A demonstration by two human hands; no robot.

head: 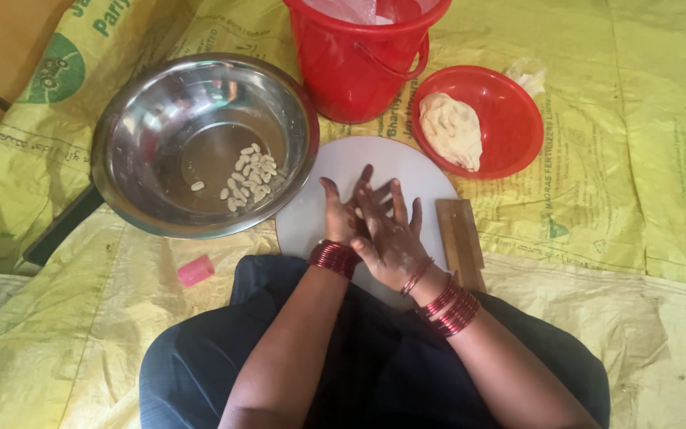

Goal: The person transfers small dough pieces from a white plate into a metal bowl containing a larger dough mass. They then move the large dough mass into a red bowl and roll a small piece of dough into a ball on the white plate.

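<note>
My left hand (337,213) and my right hand (391,234) are pressed palm to palm, the right lying across the left, fingers stretched out. They hover over a round white board (406,171). A small pale bit of dough (359,213) shows between the palms; most of it is hidden. Both wrists carry red bangles. To the left, a steel bowl (144,119) holds several small pale dough pieces (252,176). A red plate (514,119) at the upper right holds a lump of pale dough (452,129).
A red bucket (355,67) stands behind the board. A wooden block (460,242) lies at the board's right edge. A small pink object (195,271) lies on the yellow sacking (637,199) that covers the floor. My dark-clothed lap (200,365) fills the bottom.
</note>
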